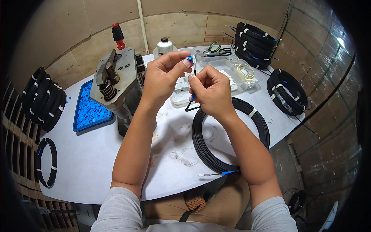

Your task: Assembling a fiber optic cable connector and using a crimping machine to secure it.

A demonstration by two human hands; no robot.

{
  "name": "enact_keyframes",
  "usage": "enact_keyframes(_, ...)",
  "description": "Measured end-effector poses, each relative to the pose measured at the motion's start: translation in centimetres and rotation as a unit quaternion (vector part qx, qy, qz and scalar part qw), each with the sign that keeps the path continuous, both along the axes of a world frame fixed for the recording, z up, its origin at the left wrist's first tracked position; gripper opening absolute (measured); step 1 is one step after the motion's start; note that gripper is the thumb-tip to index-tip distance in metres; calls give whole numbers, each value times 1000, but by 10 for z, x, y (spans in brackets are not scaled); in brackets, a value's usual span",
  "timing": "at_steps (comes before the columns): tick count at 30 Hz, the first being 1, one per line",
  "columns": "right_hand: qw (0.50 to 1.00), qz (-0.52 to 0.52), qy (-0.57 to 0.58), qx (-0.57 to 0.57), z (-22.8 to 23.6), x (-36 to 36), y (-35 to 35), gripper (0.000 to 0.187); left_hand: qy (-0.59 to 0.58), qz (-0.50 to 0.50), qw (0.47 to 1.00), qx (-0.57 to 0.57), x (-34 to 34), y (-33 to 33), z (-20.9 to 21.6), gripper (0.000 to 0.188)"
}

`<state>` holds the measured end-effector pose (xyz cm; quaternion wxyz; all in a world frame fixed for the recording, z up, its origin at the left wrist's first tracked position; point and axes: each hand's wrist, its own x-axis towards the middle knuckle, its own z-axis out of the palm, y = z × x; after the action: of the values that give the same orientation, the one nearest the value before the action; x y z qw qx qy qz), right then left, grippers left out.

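Note:
Above the middle of the table, the thumb and fingertips of my left hand [166, 73] pinch a small blue connector piece [189, 59]. A little white part [194, 59] sits against its right side. Just below and to the right, my right hand [211, 89] grips a black cable [189, 108], whose thin end runs up to the white part. A blue sleeve shows on the cable under my right fingers. Beneath my right forearm lies a large coil of black cable [198, 141] bound with white ties. Its near end carries a blue sleeve [227, 173] and a bare pale tip.
A metal press [129, 63] with a red-black handle stands left, beside a blue tray [75, 125] of small blue pieces. Behind my hands are a white bottle [165, 46], green-handled pliers [213, 48] and a clear plastic box [253, 88]. Black cable coils [253, 42] stand at both sides.

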<state>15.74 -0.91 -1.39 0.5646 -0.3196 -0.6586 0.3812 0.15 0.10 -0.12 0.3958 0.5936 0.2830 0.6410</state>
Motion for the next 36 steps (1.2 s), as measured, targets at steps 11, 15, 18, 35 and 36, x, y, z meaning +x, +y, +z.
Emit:
enact_keyframes(11, 1000, 6, 2, -10, 1, -1, -1, 22, -3, 20, 1000, 0, 0, -1, 1, 26)
enact_keyframes(15, 1000, 2, -3, -8, 0, 0, 0, 22, 3, 24, 1000, -11, 0, -2, 2, 26)
enact_keyframes(18, 1000, 3, -2, -7, 0, -1, -1, 22, 0, 24, 1000, -14, -1, -1, 1, 26)
enact_keyframes(35, 999, 42, -7, -9, 0, -1, -3, 20, -226, -89, 967, -81, -7, 8, -3, 24)
enact_keyframes(36, 999, 49, -10, -11, 1, -1, -4, 20, -230, -97, 964, -92, -9, 8, -3, 25)
